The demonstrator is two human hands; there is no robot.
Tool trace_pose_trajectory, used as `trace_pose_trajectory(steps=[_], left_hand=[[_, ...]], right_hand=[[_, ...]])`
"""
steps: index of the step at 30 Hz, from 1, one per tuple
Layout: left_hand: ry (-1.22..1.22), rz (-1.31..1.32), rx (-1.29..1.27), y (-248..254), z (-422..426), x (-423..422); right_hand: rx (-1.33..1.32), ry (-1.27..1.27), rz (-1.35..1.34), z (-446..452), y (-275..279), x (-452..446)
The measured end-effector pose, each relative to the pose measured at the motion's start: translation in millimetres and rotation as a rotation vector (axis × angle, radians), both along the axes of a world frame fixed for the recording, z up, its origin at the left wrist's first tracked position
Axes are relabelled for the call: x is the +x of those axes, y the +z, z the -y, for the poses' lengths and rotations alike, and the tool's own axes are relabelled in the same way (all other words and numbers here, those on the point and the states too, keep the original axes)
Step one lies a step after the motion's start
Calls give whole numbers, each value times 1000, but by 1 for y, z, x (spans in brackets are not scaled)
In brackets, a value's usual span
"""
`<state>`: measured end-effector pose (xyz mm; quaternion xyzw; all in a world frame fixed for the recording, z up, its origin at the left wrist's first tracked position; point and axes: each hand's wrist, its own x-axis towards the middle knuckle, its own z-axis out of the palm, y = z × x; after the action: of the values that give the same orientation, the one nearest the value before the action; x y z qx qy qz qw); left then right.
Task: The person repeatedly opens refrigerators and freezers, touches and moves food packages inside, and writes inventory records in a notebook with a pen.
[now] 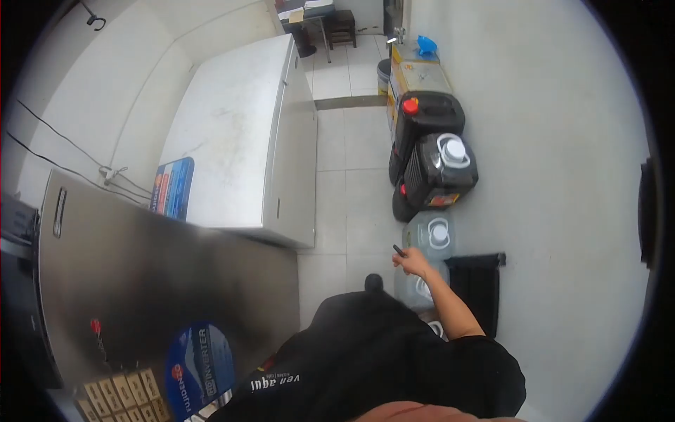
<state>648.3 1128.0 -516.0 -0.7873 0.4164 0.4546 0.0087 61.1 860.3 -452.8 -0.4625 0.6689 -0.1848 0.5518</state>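
My right hand is closed around a short, slim black pen, whose end sticks out past the fingers. Below the hand is a clear water jug, and just beyond it stands another clear jug with a white cap and handle ring. From this angle the hand looks apart from both jugs. My left hand is out of sight.
Dark jerrycans, one with a white cap, line the right wall; a blue funnel sits behind them. A white chest freezer and a steel appliance flank the tiled aisle. A black crate is at right.
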Motion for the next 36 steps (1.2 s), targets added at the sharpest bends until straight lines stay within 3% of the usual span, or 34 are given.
trace_pose_trajectory(steps=[5, 6, 8, 11, 13, 15, 17, 19, 20, 22, 23, 25, 27, 31, 33, 36], left_hand=[[16, 54, -253, -18, 107, -39], [48, 93, -298, 1, 141, -56], [113, 172, -388, 89, 232, -117], [378, -36, -634, 178, 369, -180], [315, -24, -823, 172, 459, -187], [419, -276, -982, 139, 560, -192], [363, -411, -1013, 196, 681, -236], [111, -436, -1183, 212, 799, -272], [-123, -350, -1296, 221, 857, -290], [-287, -526, -1389, 244, 960, -339], [-335, -583, -1419, 262, 1005, -365], [-398, -646, -1441, 288, 1088, -410], [-511, -547, -1659, 293, 1165, -442], [-452, -381, -1629, 259, 1281, -457], [-162, -393, -1432, 241, 1331, -455], [-48, -266, -1289, 241, 1402, -431]], right_hand=[[-120, 266, -117, 177, 81, -7], [-163, 322, -158, 215, 90, -8], [-169, 339, -164, 284, 114, -4], [-223, 387, -195, 378, 106, -9], [-272, 412, -233, 427, 85, -23], [-443, 406, -243, 463, 65, -41], [-282, 370, -258, 490, 78, -55], [-69, 314, -301, 525, 88, -70], [-56, 312, -300, 540, 89, -81], [-127, 95, -260, 581, 87, -102], [-121, 86, -251, 608, 89, -110], [-58, -246, -5, 657, 98, -127], [-42, -255, -2, 723, 108, -144], [-146, -195, -169, 862, 85, -186], [-190, -156, -119, 942, 85, -195], [-374, 33, -189, 1079, 114, -202]])
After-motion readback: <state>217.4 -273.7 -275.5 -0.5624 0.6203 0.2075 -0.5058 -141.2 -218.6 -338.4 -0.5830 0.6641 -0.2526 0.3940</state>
